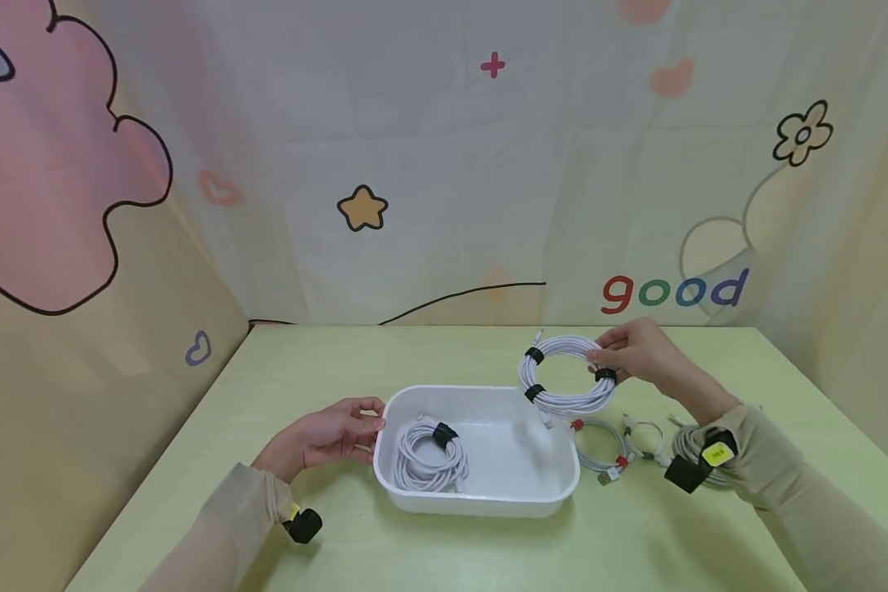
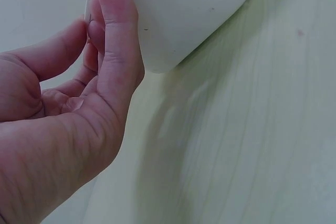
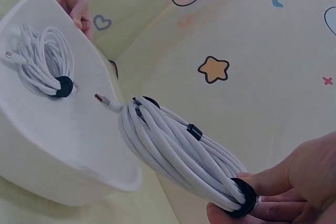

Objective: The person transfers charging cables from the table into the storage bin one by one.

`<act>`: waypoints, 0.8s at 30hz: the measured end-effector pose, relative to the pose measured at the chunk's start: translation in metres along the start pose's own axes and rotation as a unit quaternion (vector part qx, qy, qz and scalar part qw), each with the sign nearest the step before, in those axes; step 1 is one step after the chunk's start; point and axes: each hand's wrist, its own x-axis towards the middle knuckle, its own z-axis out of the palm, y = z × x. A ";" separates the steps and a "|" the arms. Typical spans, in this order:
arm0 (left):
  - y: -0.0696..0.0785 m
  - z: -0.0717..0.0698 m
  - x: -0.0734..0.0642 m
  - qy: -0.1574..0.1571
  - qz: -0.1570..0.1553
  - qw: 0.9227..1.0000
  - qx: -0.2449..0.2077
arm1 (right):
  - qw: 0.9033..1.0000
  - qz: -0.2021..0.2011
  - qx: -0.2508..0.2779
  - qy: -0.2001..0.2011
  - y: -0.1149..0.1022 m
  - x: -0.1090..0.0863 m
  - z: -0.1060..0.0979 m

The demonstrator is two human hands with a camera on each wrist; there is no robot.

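coil of white cable hangs by the bin's far right corner, pinched in my right hand; my left hand grips its left rim. i judge low clearance could snag the plug.

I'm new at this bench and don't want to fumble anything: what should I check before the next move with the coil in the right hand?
1. Grip: ok. The right hand pinches the held coil at a black strap.
2. Tray steadied: ok. The left hand has its fingers at the left end of the white tray.
3. Space: ok. The second coil lies at the tray's left end; its right part is bare.
4. Loose ends: not ok. A plug sticks out from the held coil.
5. Clearance above the tray's rim: cannot tell how much.
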 end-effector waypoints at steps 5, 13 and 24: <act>-0.001 0.000 0.001 0.005 -0.001 1.000 0.007 | 1.000 -0.017 0.003 -0.011 -0.006 -0.004 0.013; -0.002 0.000 0.000 0.014 -0.008 1.000 0.010 | 0.999 -0.021 -0.001 -0.027 -0.012 -0.007 0.038; 0.001 0.000 0.000 0.002 0.000 1.000 0.007 | 0.999 -0.030 -0.028 -0.032 -0.021 -0.009 0.069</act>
